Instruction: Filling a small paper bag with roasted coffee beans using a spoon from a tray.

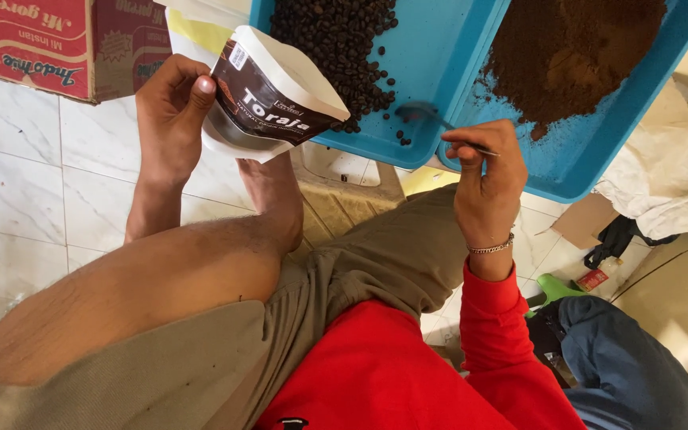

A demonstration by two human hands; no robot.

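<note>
My left hand [170,111] holds a brown and white stand-up pouch [268,95] by its left side, its mouth held open and tilted toward the trays. My right hand [483,171] pinches the thin handle of a metal spoon [424,114], whose bowl rests on the edge of a blue tray [431,56] carrying whole coffee beans [336,40]. A second blue tray [599,135] to the right holds a heap of ground coffee [575,48]. The pouch sits just left of the bean tray's near corner.
A red and brown cardboard box [49,44] stands at the upper left on the white tiled floor [25,175]. My bare knee and khaki shorts fill the lower left. A white sack [670,175] lies at right, with a green object [559,288] and blue cloth [631,366] below.
</note>
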